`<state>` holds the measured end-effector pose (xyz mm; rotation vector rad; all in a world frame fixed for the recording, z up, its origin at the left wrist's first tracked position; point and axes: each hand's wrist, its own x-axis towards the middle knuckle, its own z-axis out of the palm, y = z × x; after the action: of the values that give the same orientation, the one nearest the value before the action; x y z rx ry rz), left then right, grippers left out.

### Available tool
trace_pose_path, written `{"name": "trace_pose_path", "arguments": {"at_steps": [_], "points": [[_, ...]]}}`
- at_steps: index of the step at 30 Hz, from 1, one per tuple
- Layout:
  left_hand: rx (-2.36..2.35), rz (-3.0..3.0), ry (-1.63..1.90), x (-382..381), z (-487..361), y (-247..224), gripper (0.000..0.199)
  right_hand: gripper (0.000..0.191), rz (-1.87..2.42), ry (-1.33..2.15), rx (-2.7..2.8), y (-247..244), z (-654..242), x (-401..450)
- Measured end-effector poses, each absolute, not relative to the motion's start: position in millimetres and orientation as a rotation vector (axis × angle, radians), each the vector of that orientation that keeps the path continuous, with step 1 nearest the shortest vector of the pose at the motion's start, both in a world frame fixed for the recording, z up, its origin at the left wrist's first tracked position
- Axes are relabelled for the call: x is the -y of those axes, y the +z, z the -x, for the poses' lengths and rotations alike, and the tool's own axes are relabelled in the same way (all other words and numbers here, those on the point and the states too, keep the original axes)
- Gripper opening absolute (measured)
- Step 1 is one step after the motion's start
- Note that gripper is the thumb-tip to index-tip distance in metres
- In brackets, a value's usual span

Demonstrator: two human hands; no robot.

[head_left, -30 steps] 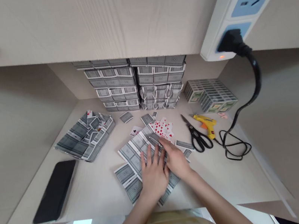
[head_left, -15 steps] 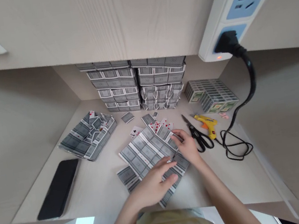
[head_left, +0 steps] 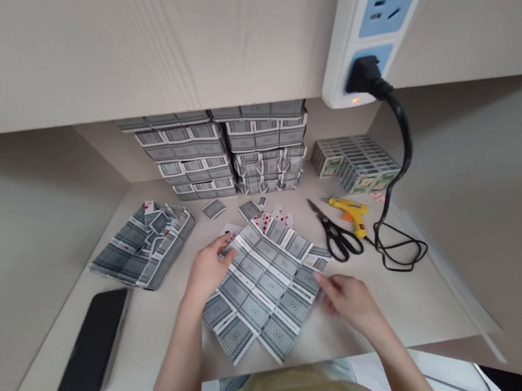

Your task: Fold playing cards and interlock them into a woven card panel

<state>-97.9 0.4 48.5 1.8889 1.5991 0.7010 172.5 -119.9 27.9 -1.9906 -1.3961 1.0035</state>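
A sheet of joined playing cards (head_left: pixel 266 271), grey patterned backs up, lies turned at an angle on the desk in front of me. My left hand (head_left: pixel 209 268) pinches its upper left edge between thumb and fingers. At the right corner, my right hand (head_left: pixel 349 300) has thumb and fingertips closed on the edge. Another piece made of cards (head_left: pixel 234 337) shows from beneath the sheet at the lower left. Loose face-up cards (head_left: pixel 282 217) stick out behind it, partly covered.
Black scissors (head_left: pixel 340 239) and a yellow glue gun (head_left: pixel 351 213) lie at right. Leftward are a card box (head_left: pixel 147 246) holding loose cards and a black phone (head_left: pixel 94 344). Card-covered boxes (head_left: pixel 229 154) are stacked behind, beside packaged decks (head_left: pixel 360 163). A plugged power strip (head_left: pixel 373 26) hangs above.
My left hand has moved from over the sheet to its upper left edge. My right hand has come down along the right side. The sheet has turned slightly, and the view has shifted right.
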Motion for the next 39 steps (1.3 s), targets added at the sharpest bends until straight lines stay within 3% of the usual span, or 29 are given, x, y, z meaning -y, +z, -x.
{"name": "trace_pose_path", "arguments": {"at_steps": [3, 6, 9, 14, 20, 24, 28, 39], "points": [[-1.517, -1.881, 0.602, 5, 93, 52, 0.031, 0.032, 1.88, 1.059, 1.37, 24, -165, 117], [-1.375, -1.779, 0.517, 13, 96, 58, 0.028, 0.029, 1.889, 0.811, 1.367, 21, -162, 103], [-1.32, -1.655, 0.582, 17, 96, 56, 0.038, 0.034, 1.855, 0.588, 1.394, 21, -160, 84], [-1.266, -1.476, 0.982, 1, 79, 41, 0.059, 0.033, 1.676, 0.429, 1.406, 15, -151, 53], [-0.977, -1.107, 1.096, -26, 65, 31, 0.056, 0.033, 1.562, 0.53, 1.305, 5, -141, 25], [-1.059, -1.094, 1.109, -28, 60, 28, 0.047, 0.042, 1.384, 0.755, 1.211, 4, -135, 10], [-1.212, -1.187, 1.148, -29, 52, 24, 0.036, 0.038, 1.323, 0.931, 1.213, 4, -128, 0], [-1.317, -1.266, 1.166, -32, 29, 15, 0.028, 0.03, 1.367, 0.834, 1.221, 5, -125, -1]]}}
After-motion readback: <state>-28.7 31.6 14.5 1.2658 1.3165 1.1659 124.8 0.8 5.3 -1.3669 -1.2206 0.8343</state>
